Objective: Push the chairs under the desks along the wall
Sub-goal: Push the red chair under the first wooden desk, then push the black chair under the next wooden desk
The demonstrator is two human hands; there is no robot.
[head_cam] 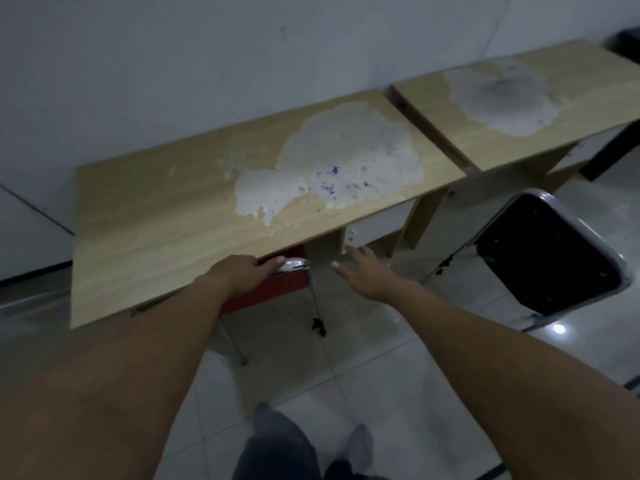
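Feet: socked feet (356, 441) stand on the pale tile floor (398, 375), squared to the wall, close enough for both arms to reach the desk edge.
Left hand (242, 271): fingers curled over the chrome top rail of the red chair (277, 289); likely the pushing hand, since the rail is the only part still reachable.
Right hand (363, 271): fingers spread, empty, hovering just beside the rail near the desk's front edge.
Red chair: mostly under the near desk (156, 220); back and rear legs still show.
Black chair (540, 251): stands out on the floor before the far desk (571, 91), not tucked in; probably next.
Desks: end to end against the wall, tops scarred with peeled patches.
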